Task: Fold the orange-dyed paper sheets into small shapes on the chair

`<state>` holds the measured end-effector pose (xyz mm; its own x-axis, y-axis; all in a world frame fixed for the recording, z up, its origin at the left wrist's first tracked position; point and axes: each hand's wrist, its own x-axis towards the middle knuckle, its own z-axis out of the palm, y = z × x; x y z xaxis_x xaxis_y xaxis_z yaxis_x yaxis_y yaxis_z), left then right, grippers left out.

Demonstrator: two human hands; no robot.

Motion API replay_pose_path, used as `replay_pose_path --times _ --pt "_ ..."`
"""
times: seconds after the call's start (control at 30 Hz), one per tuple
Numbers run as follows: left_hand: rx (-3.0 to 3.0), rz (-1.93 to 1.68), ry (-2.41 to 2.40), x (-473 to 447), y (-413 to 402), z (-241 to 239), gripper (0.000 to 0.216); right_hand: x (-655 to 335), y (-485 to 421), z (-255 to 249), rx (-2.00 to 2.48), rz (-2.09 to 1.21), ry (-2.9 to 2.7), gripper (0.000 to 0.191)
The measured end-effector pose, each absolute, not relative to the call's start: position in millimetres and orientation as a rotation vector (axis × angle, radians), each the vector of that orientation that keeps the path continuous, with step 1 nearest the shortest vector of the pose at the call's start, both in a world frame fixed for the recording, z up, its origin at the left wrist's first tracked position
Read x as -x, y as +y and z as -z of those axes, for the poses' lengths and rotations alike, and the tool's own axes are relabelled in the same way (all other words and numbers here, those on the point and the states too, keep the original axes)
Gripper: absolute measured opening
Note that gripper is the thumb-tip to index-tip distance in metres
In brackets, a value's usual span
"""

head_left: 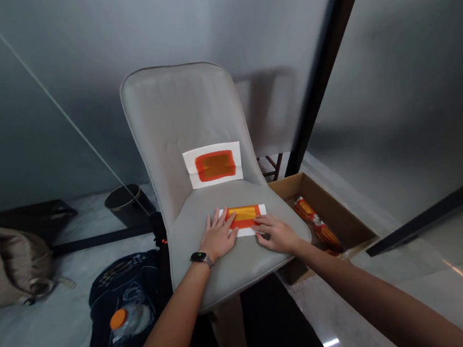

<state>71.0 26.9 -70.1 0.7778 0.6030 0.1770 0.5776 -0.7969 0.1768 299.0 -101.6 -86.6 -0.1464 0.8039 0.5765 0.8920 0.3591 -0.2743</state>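
Note:
A white sheet of paper (246, 231) with an orange and yellow block printed on it lies flat on the seat of the grey chair (212, 282). My left hand (220, 236) rests on its left side, fingers spread. On its right side lies my right hand (277, 232), fingers stretched over the edge and bent slightly. Neither hand grips the paper; both press on it from above. Behind it, a second white sheet (214, 165), with a red-orange border and brownish centre, leans upright against the backrest, a crease across it.
An open cardboard box (340, 210) holding several orange-and-white pieces stands right of the chair. To the left are a dark backpack (120, 275) with an orange-capped bottle (129, 323), a black bin (128, 206) and a beige backpack (9, 262). A frosted glass wall rises behind the chair.

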Motion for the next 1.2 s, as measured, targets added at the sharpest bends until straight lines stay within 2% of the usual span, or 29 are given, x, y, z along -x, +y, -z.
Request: replay_pose_path --times 0.57,0.8,1.0,1.13,1.2 --pt "-2.872 -0.327 0.959 -70.9 26.2 69.5 0.058 -301.7 -99.8 91.8 1.422 0.199 -1.984 0.017" --pt "-2.823 -0.250 0.965 -71.3 27.0 70.8 0.079 -300.1 -100.5 89.1 1.389 0.214 -1.982 0.017" --pt "-2.797 -0.213 0.990 -72.3 26.7 70.6 0.082 -299.8 -101.5 84.3 1.373 0.214 -2.005 0.015" --pt "-2.808 -0.209 0.980 -72.8 25.6 69.8 0.081 -298.7 -99.5 70.7 1.434 0.134 -2.099 0.018" --pt "-2.814 -0.202 0.979 -73.0 24.7 68.4 0.081 -295.2 -94.3 61.0 1.491 0.077 -2.145 0.027"
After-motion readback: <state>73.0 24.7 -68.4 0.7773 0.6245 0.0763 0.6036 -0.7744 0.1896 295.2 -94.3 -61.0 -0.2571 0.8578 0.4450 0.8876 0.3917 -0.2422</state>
